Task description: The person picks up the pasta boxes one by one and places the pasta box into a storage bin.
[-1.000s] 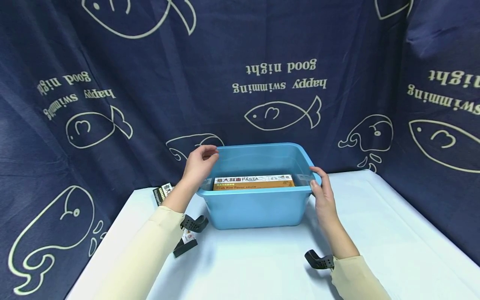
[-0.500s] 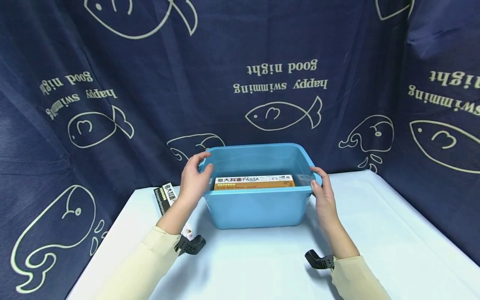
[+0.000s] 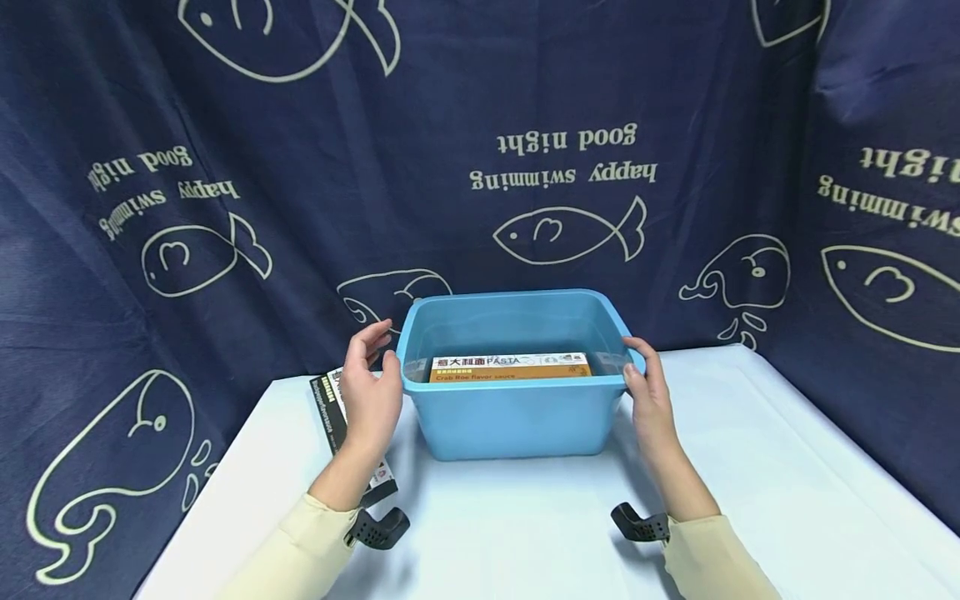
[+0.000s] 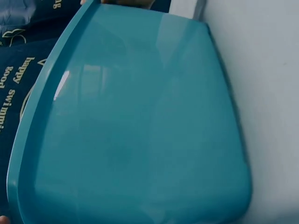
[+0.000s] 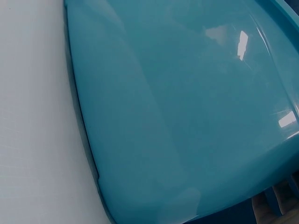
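Observation:
A blue plastic bin (image 3: 517, 421) stands on the table. Inside it lies an orange and white pasta box (image 3: 510, 368), labelled Crab Roe flavor sauce. My right hand (image 3: 651, 396) grips the bin's right rim, its thumb on the near side. Just off the left rim is my left hand (image 3: 371, 404), fingers loosely bent and holding nothing; whether the thumb touches the rim I cannot tell. Beneath the left hand and wrist, partly hidden, lies a black and white pasta box (image 3: 330, 404). The bin's outer wall (image 4: 140, 116) fills most of the left wrist view.
A white cloth covers the table (image 3: 510, 533). Behind it and along both sides hangs a dark blue curtain (image 3: 450, 125) with fish and whale drawings. A black wrist camera is strapped to each wrist.
My left hand has come back from the bin's upper left corner, moving left and toward me, off the rim. The right hand keeps its grip, and the bin stays put.

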Motion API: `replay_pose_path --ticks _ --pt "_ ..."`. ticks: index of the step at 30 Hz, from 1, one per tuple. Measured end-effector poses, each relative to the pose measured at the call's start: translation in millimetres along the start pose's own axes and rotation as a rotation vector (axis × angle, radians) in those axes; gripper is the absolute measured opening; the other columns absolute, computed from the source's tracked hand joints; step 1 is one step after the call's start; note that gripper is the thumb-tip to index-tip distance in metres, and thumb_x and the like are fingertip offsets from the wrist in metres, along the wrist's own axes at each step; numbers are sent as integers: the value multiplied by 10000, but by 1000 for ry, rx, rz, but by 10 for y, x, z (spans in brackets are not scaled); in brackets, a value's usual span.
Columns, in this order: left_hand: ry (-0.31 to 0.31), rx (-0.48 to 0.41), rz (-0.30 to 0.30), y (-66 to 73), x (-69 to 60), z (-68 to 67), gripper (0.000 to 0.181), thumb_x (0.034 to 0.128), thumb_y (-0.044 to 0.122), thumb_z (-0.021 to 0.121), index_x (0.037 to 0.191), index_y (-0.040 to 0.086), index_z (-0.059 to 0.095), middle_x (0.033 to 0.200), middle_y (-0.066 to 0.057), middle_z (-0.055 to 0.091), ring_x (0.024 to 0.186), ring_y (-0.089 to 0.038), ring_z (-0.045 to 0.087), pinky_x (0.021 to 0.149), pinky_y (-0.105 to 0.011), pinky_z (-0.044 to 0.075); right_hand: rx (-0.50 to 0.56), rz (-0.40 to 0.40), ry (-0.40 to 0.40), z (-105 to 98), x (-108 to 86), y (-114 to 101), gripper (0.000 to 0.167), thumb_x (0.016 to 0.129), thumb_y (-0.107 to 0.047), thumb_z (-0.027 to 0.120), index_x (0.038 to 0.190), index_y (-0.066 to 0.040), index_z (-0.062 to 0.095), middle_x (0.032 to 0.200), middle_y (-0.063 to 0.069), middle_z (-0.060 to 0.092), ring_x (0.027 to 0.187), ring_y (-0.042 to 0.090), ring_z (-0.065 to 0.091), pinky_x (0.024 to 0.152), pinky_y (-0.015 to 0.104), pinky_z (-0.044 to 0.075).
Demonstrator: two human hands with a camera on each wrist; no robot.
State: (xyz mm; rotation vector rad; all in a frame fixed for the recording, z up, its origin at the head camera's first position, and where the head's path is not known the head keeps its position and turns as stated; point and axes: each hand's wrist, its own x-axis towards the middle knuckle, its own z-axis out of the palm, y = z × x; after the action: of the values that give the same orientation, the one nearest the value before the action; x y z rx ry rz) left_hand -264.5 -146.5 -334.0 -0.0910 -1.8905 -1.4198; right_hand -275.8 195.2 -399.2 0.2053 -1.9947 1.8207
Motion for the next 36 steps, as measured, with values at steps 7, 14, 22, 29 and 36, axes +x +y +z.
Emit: replay_pose_path --ticks 7,14,22,29,36 --pt "43 -8 -15 -108 -119 -100 436 942 40 561 1369 127 540 1356 -40 563 1232 -206 560 1073 -405 391 16 -2 3 2 7 10 465 1049 -263 387 1506 -183 358 1638 7 265 1540 282 179 1173 682 163" --pt "46 -7 -60 -248 -183 -236 473 957 93 605 1414 130 486 1438 0 513 1266 -204 542 1083 -441 387 31 -6 1 11 6 8 464 1049 -255 388 1504 -170 360 1632 12 271 1536 279 181 1172 680 166" --pt "31 51 -167 -390 -256 -392 540 965 130 602 1469 141 407 1491 -51 414 1307 -256 504 1073 -430 389 15 4 -3 -1 2 -21 469 1048 -277 390 1505 -182 353 1636 9 257 1535 282 181 1174 684 151" --pt "10 150 -240 -532 -290 -497 687 930 162 654 1515 116 297 1587 -78 179 1407 -301 346 1131 -505 335 29 -10 -3 3 14 -19 471 1045 -263 389 1504 -165 357 1627 20 270 1525 291 196 1171 681 157" --pt "-18 261 -285 -665 -364 -551 892 876 222 747 1557 92 186 1595 -147 130 1447 -384 256 1153 -548 272 30 -1 9 3 -2 -20 468 1042 -259 394 1500 -163 364 1629 17 272 1532 286 184 1171 686 150"
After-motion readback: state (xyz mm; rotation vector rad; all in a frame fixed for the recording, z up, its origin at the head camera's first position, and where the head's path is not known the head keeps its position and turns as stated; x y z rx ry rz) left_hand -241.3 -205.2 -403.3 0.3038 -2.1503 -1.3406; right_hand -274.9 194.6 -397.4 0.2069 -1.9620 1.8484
